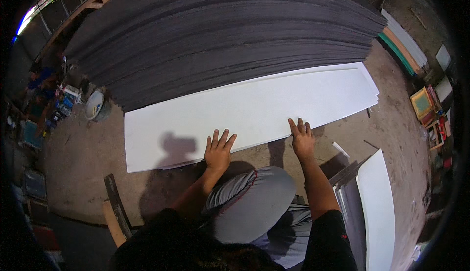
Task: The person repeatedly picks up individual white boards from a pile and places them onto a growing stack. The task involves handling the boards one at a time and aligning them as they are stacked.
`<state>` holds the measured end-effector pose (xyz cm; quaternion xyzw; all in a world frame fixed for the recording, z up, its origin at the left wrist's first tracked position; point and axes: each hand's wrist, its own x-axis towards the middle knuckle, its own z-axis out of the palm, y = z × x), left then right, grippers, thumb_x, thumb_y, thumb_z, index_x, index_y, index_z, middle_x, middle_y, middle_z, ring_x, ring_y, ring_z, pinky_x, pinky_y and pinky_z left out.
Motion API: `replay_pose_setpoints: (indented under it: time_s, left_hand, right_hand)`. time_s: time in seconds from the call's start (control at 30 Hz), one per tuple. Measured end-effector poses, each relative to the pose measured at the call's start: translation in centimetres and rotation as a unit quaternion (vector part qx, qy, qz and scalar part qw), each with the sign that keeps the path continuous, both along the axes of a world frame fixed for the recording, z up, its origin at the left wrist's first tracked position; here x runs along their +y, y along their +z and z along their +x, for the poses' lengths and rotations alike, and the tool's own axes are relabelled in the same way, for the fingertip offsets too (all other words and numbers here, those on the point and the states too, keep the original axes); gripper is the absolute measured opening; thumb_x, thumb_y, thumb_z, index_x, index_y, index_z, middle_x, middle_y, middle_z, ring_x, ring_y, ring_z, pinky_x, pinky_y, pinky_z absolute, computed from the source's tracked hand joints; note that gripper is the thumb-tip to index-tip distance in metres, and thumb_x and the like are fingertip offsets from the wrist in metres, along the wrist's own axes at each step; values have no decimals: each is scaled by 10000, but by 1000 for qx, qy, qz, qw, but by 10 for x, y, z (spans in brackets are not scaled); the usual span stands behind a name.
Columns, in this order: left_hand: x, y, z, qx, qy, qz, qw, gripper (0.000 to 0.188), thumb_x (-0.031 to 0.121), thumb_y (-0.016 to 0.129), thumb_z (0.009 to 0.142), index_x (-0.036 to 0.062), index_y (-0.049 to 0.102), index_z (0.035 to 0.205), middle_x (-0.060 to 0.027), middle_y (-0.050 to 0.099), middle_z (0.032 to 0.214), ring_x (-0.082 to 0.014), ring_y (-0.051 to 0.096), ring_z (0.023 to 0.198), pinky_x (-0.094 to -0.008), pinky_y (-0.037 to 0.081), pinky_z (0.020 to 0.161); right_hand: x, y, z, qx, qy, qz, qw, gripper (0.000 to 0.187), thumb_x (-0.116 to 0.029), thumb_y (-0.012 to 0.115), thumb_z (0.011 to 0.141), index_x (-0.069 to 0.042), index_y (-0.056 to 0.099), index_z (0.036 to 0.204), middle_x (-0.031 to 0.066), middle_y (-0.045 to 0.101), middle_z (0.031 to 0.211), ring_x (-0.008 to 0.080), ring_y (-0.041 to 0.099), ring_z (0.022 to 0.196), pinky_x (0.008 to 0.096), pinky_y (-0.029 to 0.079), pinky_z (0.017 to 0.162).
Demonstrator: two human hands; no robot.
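A long white sheet [259, 102] lies flat in front of me, with other sheet edges showing beneath its right end and along its near side. My left hand [219, 149] rests on its near edge, fingers spread and pointing away from me. Farther right, my right hand [301, 136] touches the same edge with its fingers stretched out. Neither hand holds anything. Right behind the white sheet rises a tall stack of dark grey sheets [235, 36], its layered edges facing me.
White and dark sheets [377, 207] lean together at my right. A white scrap strip [340, 149] lies on the floor. Wooden strips [116, 209] are at lower left, a round bucket [95, 107] at left. Framed panels [422, 103] and coloured sheets [399, 50] line the right side.
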<state>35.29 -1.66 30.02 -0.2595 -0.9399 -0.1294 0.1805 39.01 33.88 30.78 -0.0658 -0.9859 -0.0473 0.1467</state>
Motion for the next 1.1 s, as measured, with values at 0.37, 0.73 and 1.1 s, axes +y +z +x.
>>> replay_pose_setpoints:
  time_s: [0.37, 0.73, 1.1]
  left_hand:
    - [-95, -14, -3, -96, -20, -60, 993, 766, 308, 866, 800, 202, 578, 1502, -94, 487, 1611, -373, 340, 1553, -612, 306, 1224]
    - [-54, -45, -27, 1, -66, -43, 997, 740, 462, 874, 788, 258, 631, 1457, -65, 444, 1636, -392, 305, 1562, -631, 319, 1215]
    - [-27, -34, -37, -28, -53, -92, 994, 717, 568, 769, 871, 276, 582, 1498, -62, 436, 1637, -383, 293, 1556, -615, 332, 1217]
  right_hand:
    - [38, -9, -8, -31, -26, -26, 999, 678, -82, 524, 1026, -410, 393, 1604, 145, 459, 1628, 438, 430, 1491, 540, 544, 1061]
    - [1, -6, -20, -143, -49, -13, 988, 766, -104, 506, 1058, -459, 190, 1659, 187, 280, 1713, 498, 348, 1520, 685, 447, 1087]
    - [22, -10, -30, -127, -61, -18, 990, 662, -215, 526, 1066, -446, 281, 1636, 164, 366, 1679, 479, 430, 1477, 564, 586, 993]
